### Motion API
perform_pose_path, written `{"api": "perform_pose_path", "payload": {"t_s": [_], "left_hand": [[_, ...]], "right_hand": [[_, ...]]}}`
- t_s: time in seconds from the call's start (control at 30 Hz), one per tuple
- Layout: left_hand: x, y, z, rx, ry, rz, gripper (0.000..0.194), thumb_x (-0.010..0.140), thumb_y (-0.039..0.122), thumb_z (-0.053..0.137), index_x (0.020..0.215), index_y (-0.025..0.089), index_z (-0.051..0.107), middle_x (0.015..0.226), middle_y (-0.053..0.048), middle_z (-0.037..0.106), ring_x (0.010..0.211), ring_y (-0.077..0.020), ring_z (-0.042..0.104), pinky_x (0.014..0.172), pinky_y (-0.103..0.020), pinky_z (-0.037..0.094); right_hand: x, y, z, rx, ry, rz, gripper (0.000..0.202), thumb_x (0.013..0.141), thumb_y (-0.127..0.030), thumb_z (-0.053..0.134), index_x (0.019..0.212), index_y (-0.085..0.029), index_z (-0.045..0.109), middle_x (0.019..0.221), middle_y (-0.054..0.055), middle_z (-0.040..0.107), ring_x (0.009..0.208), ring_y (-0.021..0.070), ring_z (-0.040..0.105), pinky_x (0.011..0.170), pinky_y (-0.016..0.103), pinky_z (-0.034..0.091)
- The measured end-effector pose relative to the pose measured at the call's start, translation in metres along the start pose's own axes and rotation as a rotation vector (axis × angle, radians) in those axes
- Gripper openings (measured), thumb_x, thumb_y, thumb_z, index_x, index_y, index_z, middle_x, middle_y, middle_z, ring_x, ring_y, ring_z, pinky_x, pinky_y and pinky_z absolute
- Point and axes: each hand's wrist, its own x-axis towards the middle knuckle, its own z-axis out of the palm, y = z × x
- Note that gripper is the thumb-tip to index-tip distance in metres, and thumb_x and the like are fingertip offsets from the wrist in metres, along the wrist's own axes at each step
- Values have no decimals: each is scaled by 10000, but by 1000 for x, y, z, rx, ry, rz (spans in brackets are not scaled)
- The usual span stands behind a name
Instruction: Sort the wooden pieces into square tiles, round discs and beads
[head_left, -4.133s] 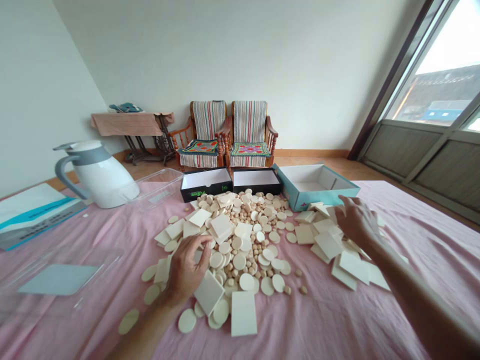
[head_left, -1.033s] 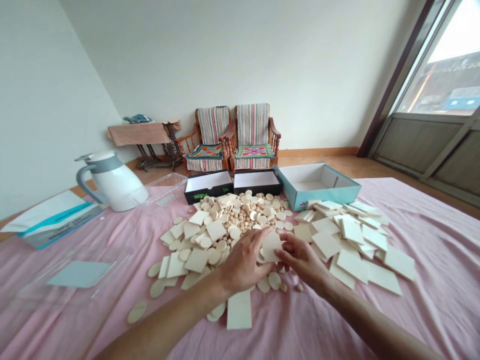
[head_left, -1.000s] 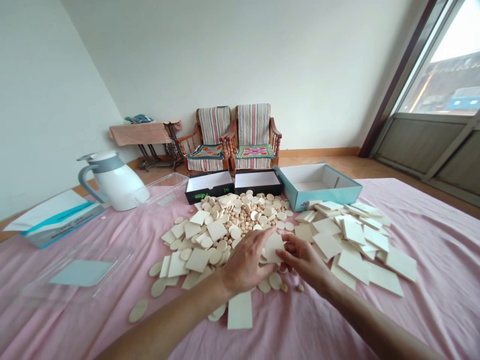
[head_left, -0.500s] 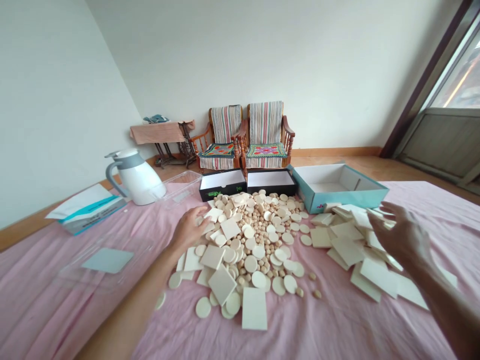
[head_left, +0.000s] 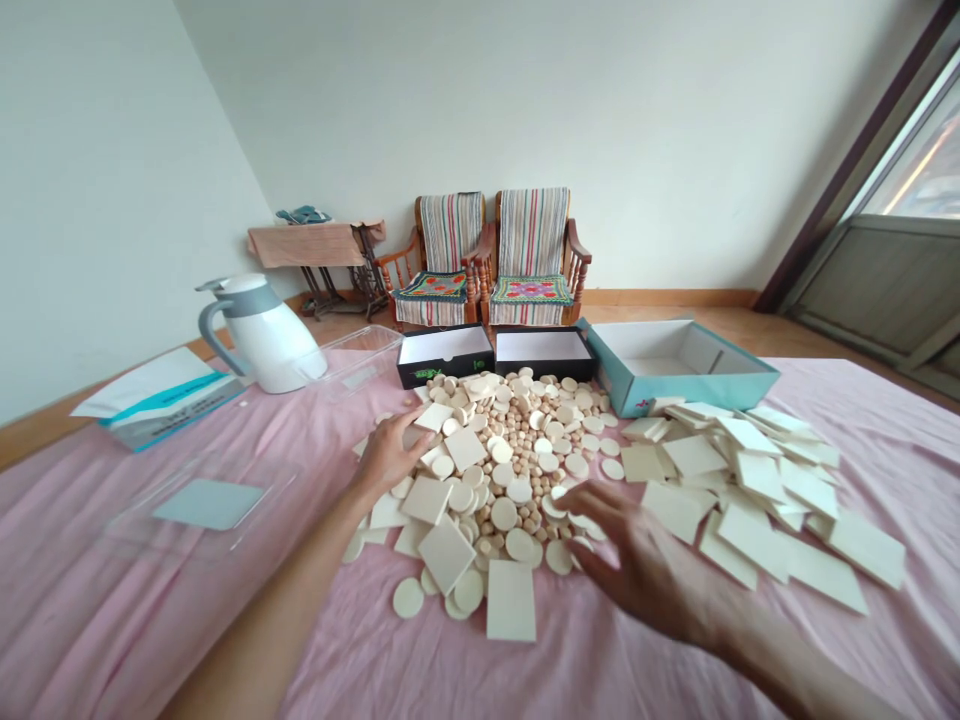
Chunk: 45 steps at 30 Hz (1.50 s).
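A mixed heap of pale wooden pieces lies before me: round discs [head_left: 504, 514], small wooden beads or cubes [head_left: 517, 430] and square tiles [head_left: 447, 556]. At the heap's left edge, my left hand [head_left: 391, 455] rests with fingers apart beside a square tile [head_left: 433, 417]; whether it touches the tile I cannot tell. My right hand [head_left: 637, 555] is open at the heap's right side, its fingers spread over several discs. To its right spreads a separate pile of square tiles [head_left: 757, 540].
Behind the heap stand two black boxes with white insides [head_left: 446, 372] and a larger light-blue box [head_left: 697, 392]. On the left are a white-and-grey jug [head_left: 274, 340], a tissue pack [head_left: 169, 405] and clear plastic trays [head_left: 127, 525]. A pink cloth [head_left: 360, 660] covers the table.
My right hand has moved left, from the square-tile pile to the mixed heap's right edge. My left hand has stayed by the heap's left side. The view has shifted slightly.
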Motion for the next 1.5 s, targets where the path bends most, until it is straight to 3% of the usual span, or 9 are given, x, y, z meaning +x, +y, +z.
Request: {"api": "perform_pose_path", "payload": {"t_s": [0.2, 0.5, 0.67, 0.8, 1.03, 1.13, 1.23, 1.4, 1.5], "left_hand": [[-6, 6, -7, -43, -25, 83, 348, 835, 394, 545, 1115, 212, 641, 1136, -69, 679, 1055, -239, 623, 929, -370, 479], [-10, 2, -8, -69, -22, 114, 341, 860, 409, 510, 1109, 217, 642, 1101, -59, 692, 995, -224, 643, 894, -331, 494], [-10, -2, -7, -75, -13, 124, 354, 864, 428, 498, 1101, 208, 642, 1092, -58, 693, 981, -220, 646, 887, -321, 497], [-11, -4, -6, -74, 4, 127, 354, 861, 440, 497, 1073, 204, 653, 1066, -55, 699, 955, -214, 653, 863, -305, 505], [-11, -5, -4, -57, 28, 118, 344, 859, 435, 497, 1053, 204, 662, 1043, -52, 704, 912, -209, 660, 835, -305, 512], [-11, -4, -4, -54, 32, 114, 343, 859, 432, 496, 1049, 200, 664, 1049, -54, 702, 902, -209, 660, 832, -310, 512], [-12, -3, -5, -48, 29, 118, 342, 861, 426, 494, 1056, 201, 662, 1045, -53, 704, 895, -208, 661, 834, -315, 512], [-13, -1, -8, -32, 24, 142, 329, 871, 406, 485, 1058, 195, 655, 1052, -60, 699, 940, -215, 649, 871, -327, 498], [-14, 0, -9, -26, 22, 154, 314, 875, 394, 484, 1051, 197, 653, 1058, -60, 695, 961, -217, 642, 886, -330, 491]], "right_hand": [[-5, -53, 27, -63, -269, -17, 417, 780, -356, 613, 1167, -209, 564, 1205, 115, 563, 1071, 280, 504, 923, 447, 417], [-5, -60, 34, -153, -318, 42, 532, 736, -335, 631, 1240, -225, 503, 1225, 103, 506, 1083, 296, 443, 910, 451, 400], [-11, -63, 36, -146, -243, 43, 477, 684, -270, 606, 1147, -178, 531, 1136, 112, 517, 1003, 281, 458, 842, 433, 430], [-13, -37, 20, -162, -25, 76, 402, 746, -250, 562, 1137, -163, 518, 1098, 124, 515, 989, 259, 476, 836, 417, 449], [-15, 71, -52, -621, 359, 294, 395, 796, -374, 579, 1124, -156, 563, 997, 140, 574, 930, 296, 526, 783, 446, 455], [-9, 88, -66, -735, 492, 359, 477, 800, -414, 580, 1193, -145, 553, 1089, 166, 575, 1002, 333, 520, 834, 487, 436], [5, 70, -53, -602, 454, 252, 402, 851, -382, 542, 1184, -160, 571, 1148, 152, 579, 1027, 302, 534, 868, 463, 438], [27, 7, 1, -150, 54, 25, 257, 867, -247, 536, 1108, -189, 604, 991, 83, 618, 893, 197, 577, 778, 340, 481], [34, -20, 25, -110, -53, -78, 270, 829, -206, 571, 1096, -193, 605, 976, 78, 604, 903, 202, 554, 786, 349, 469]]}}
